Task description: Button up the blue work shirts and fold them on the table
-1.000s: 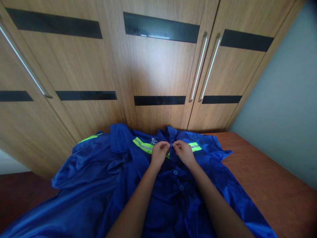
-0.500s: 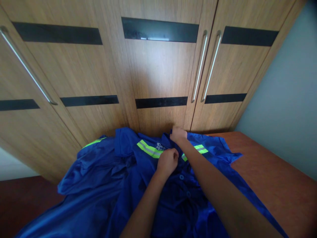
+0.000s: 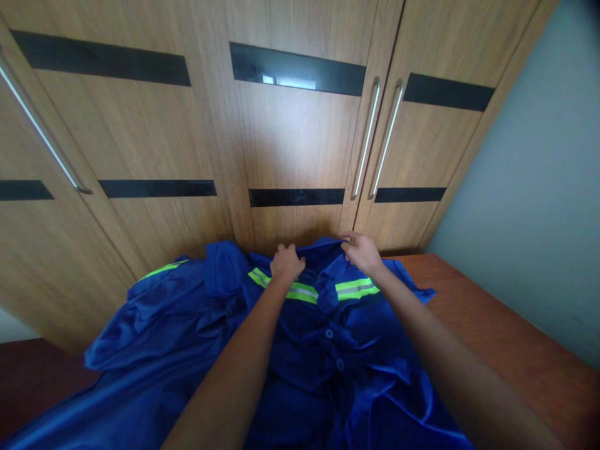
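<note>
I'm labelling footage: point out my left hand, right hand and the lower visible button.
Left hand (image 3: 287,264): head view, back of the hand.
Right hand (image 3: 364,254): head view, back of the hand.
Lower button (image 3: 340,365): head view, middle of its face.

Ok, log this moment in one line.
blue work shirt: front up, buttons showing; left hand: beside collar; right hand: pinching collar; wardrobe: behind

creased cloth garment (image 3: 300,375), wood-grained doors (image 3: 300,140), glossy inset strips (image 3: 297,67), smooth metal handles (image 3: 365,139).

Wooden wardrobe doors (image 3: 300,137) with metal handles (image 3: 366,137) suggest a home.
</note>
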Demonstrator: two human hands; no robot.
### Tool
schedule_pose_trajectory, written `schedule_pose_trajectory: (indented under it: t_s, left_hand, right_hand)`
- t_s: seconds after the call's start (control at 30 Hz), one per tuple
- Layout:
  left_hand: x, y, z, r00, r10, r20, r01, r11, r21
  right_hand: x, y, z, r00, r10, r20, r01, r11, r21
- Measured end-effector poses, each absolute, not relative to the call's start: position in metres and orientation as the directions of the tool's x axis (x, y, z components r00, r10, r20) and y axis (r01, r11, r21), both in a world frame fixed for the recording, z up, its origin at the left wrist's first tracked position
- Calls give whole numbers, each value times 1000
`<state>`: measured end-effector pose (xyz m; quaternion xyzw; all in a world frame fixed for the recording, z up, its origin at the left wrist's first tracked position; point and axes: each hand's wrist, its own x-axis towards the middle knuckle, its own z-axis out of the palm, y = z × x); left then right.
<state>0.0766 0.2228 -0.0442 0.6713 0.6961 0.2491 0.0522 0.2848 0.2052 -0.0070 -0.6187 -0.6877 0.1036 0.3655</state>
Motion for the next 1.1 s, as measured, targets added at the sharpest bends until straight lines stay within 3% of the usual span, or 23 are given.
schedule_pose_trajectory:
  t_s: [0.17,0.37,0.53,0.7,0.83,1.0,1.1]
  left_hand:
    - [57,232,-37,-76,956,283,897,-59,439]
    - [38,230,-3,49,937,345,839,-226,495]
    - [33,222,51,118,880,461,775,-372,511]
    - [19,223,91,140,856,497,606,-471,641]
    - [12,231,70,278,880,386,570,-474,671]
    - [14,238,9,286,899,333,534,-438,724]
    - [14,241,-4,309,896,318,463,-434,773]
  right_hand:
    - [307,191,0,117,912,392,685,212,-698]
    - [310,189,7,191,968,162,365,83,-927]
    - [309,187,31,219,965,146,169,110,-979]
    - [321,184,59,157,977,147,-126,167,-978]
    - [318,183,65,129,982,136,-109,150,-983]
    - [307,173,59,78,977,197,15,196,-980]
    - [312,168,56,9,971,237,62,236,-970]
